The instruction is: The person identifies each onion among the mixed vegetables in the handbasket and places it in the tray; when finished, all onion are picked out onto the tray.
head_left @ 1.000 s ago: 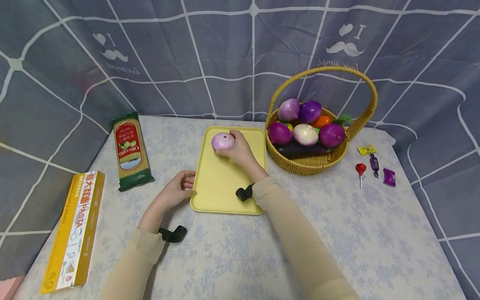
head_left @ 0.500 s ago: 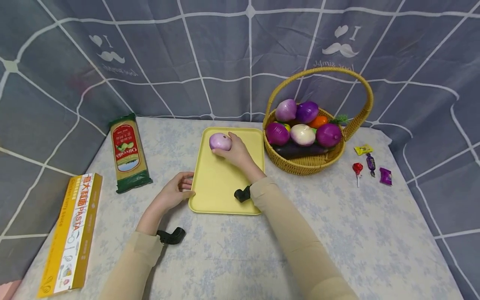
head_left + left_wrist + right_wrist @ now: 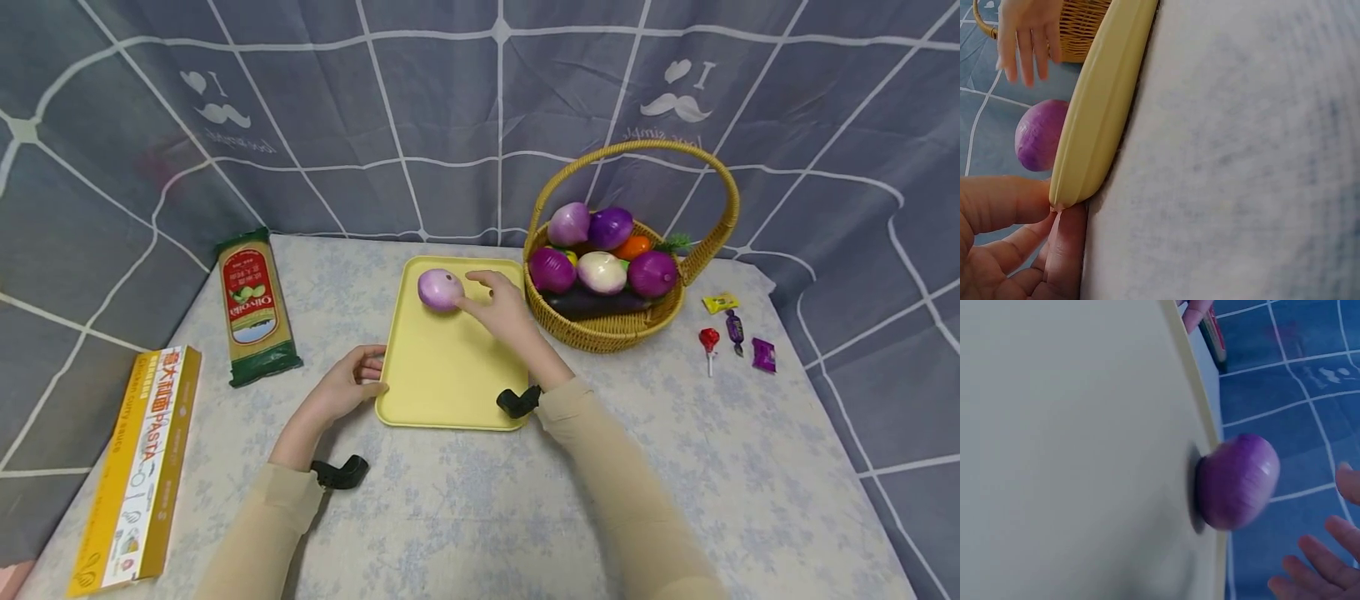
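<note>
A pale purple onion (image 3: 440, 289) sits on the yellow tray (image 3: 442, 375), near its back left corner. My right hand (image 3: 512, 315) hovers just right of the onion with fingers spread and nothing between them; the right wrist view shows a gap between those fingers and the onion (image 3: 1238, 481). At the tray's left side, my left hand (image 3: 348, 385) pinches the edge between thumb and fingers. The left wrist view shows its thumb (image 3: 1004, 201) on the upper side of the rim and other fingers below.
A wicker basket (image 3: 600, 337) with a tall handle stands right of the tray, filled with onions, an eggplant and other vegetables. Further right lie a lollipop (image 3: 708, 339) and wrapped candies (image 3: 764, 355). On the left are a pasta packet (image 3: 255, 300) and a long pasta box (image 3: 138, 467).
My right hand has let go of the onion on the tray, opened its fingers and drawn back to the right. The left hand keeps its place at the tray's edge.
</note>
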`<state>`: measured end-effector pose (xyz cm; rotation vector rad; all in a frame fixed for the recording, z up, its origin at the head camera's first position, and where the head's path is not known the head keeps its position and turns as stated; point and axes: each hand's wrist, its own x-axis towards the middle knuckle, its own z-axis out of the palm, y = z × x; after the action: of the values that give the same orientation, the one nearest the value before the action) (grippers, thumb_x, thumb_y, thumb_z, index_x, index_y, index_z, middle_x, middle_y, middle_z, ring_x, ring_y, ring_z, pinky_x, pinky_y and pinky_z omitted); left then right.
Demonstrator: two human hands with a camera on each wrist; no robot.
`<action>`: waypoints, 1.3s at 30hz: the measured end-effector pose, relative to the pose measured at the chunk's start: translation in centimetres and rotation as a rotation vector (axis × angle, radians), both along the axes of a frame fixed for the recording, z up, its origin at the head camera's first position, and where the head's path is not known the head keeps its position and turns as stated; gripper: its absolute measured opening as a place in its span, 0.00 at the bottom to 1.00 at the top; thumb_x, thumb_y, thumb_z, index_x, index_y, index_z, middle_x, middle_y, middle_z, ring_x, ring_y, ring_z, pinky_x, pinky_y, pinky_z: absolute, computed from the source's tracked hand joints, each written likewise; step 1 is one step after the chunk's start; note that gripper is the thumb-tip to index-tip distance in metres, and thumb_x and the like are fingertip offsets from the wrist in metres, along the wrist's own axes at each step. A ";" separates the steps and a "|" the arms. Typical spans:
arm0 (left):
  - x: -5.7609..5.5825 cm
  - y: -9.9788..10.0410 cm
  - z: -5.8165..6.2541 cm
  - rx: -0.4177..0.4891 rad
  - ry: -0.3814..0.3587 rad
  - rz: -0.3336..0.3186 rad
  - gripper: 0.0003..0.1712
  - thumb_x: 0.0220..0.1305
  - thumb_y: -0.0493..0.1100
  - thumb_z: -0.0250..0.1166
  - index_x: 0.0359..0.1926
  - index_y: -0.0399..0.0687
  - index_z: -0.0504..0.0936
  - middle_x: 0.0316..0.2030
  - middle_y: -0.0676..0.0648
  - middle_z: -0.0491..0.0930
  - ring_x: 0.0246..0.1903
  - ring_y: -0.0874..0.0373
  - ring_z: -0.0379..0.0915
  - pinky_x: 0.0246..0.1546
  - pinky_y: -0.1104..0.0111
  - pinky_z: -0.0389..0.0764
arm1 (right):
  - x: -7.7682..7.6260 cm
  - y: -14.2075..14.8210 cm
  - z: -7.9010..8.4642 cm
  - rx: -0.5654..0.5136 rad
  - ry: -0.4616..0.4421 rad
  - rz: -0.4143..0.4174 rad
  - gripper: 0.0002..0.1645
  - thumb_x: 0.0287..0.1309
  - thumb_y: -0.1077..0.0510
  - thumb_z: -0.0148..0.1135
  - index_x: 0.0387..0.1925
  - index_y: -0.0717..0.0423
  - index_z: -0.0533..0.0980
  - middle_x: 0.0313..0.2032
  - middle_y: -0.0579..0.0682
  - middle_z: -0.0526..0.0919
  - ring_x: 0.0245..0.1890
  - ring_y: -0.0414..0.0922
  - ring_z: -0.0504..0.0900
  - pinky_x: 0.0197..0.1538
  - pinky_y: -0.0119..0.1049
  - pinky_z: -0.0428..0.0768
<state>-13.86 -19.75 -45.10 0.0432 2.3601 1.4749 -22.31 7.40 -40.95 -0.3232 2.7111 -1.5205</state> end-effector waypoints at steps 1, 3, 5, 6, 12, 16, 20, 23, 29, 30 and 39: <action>0.0 0.0 0.0 0.002 0.000 0.000 0.36 0.67 0.29 0.63 0.73 0.32 0.60 0.54 0.35 0.70 0.52 0.44 0.70 0.47 0.63 0.76 | 0.3 0.5 0.3 -0.021 0.025 -0.002 0.28 0.64 0.54 0.69 0.62 0.62 0.77 0.62 0.59 0.77 0.64 0.54 0.73 0.66 0.45 0.70; 0.1 0.0 0.0 0.005 -0.001 0.002 0.36 0.67 0.29 0.63 0.73 0.31 0.61 0.54 0.35 0.70 0.51 0.45 0.69 0.46 0.65 0.75 | 0.9 1.5 0.8 -0.071 0.071 -0.012 0.24 0.66 0.57 0.68 0.59 0.64 0.78 0.59 0.59 0.79 0.62 0.54 0.75 0.64 0.44 0.73; 0.1 0.0 -0.1 0.012 -0.001 0.002 0.36 0.67 0.29 0.63 0.73 0.31 0.61 0.53 0.34 0.70 0.51 0.45 0.69 0.45 0.67 0.76 | 1.4 2.6 1.2 -0.120 0.121 -0.033 0.20 0.66 0.59 0.67 0.56 0.66 0.80 0.56 0.61 0.80 0.59 0.55 0.78 0.61 0.44 0.76; 0.1 0.0 -0.1 0.017 0.001 0.001 0.36 0.67 0.29 0.64 0.72 0.31 0.61 0.53 0.34 0.70 0.51 0.44 0.69 0.44 0.68 0.76 | 1.6 3.1 1.5 -0.143 0.144 -0.045 0.19 0.66 0.60 0.67 0.55 0.67 0.80 0.54 0.61 0.81 0.58 0.56 0.79 0.60 0.43 0.77; 0.1 0.0 -0.2 0.023 0.008 -0.006 0.36 0.66 0.28 0.63 0.72 0.31 0.61 0.52 0.35 0.71 0.51 0.44 0.70 0.46 0.65 0.76 | 2.5 6.3 3.0 -0.247 0.244 -0.120 0.15 0.65 0.65 0.66 0.51 0.69 0.81 0.50 0.62 0.83 0.51 0.55 0.82 0.58 0.42 0.78; 0.1 0.0 -0.2 0.013 0.003 -0.004 0.35 0.67 0.28 0.63 0.73 0.32 0.61 0.53 0.35 0.71 0.52 0.44 0.70 0.48 0.60 0.75 | 2.5 8.5 3.4 -0.272 0.259 -0.167 0.15 0.66 0.63 0.66 0.51 0.68 0.81 0.51 0.60 0.83 0.51 0.53 0.82 0.60 0.43 0.77; 0.1 0.0 0.0 0.011 -0.002 0.000 0.35 0.67 0.29 0.62 0.73 0.32 0.61 0.53 0.35 0.71 0.52 0.43 0.70 0.48 0.60 0.75 | 2.5 10.1 3.5 -0.263 0.254 -0.214 0.16 0.66 0.61 0.67 0.51 0.67 0.81 0.51 0.58 0.84 0.52 0.51 0.82 0.59 0.41 0.77; 0.1 0.0 0.0 0.015 0.001 -0.001 0.36 0.67 0.29 0.63 0.73 0.31 0.61 0.53 0.34 0.71 0.52 0.43 0.70 0.47 0.62 0.75 | 2.5 10.7 3.6 -0.252 0.230 -0.241 0.17 0.66 0.58 0.68 0.51 0.65 0.81 0.51 0.58 0.84 0.54 0.51 0.82 0.58 0.38 0.78; 0.1 0.0 -0.1 0.015 0.007 -0.003 0.36 0.67 0.29 0.63 0.72 0.30 0.61 0.54 0.34 0.70 0.52 0.42 0.69 0.47 0.62 0.75 | 2.2 11.5 3.6 -0.246 0.194 -0.258 0.20 0.65 0.56 0.69 0.53 0.66 0.80 0.53 0.61 0.83 0.56 0.53 0.81 0.60 0.39 0.76; 0.1 0.0 -0.1 0.013 0.006 -0.001 0.36 0.67 0.29 0.63 0.72 0.31 0.61 0.53 0.34 0.70 0.52 0.43 0.69 0.47 0.62 0.75 | 2.1 11.6 3.6 -0.249 0.192 -0.257 0.21 0.65 0.57 0.69 0.53 0.66 0.80 0.53 0.61 0.82 0.56 0.53 0.80 0.61 0.40 0.76; 0.0 -0.2 -0.2 0.014 0.015 -0.011 0.36 0.67 0.29 0.63 0.73 0.31 0.61 0.53 0.34 0.71 0.51 0.43 0.70 0.47 0.60 0.75 | 1.0 11.8 3.4 -0.176 0.103 -0.193 0.33 0.62 0.57 0.72 0.64 0.67 0.72 0.62 0.59 0.75 0.64 0.58 0.73 0.65 0.46 0.71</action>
<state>-13.84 -19.91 -45.35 0.0700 2.3578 1.4908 -21.29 19.20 -37.58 -0.1483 2.7614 -1.8487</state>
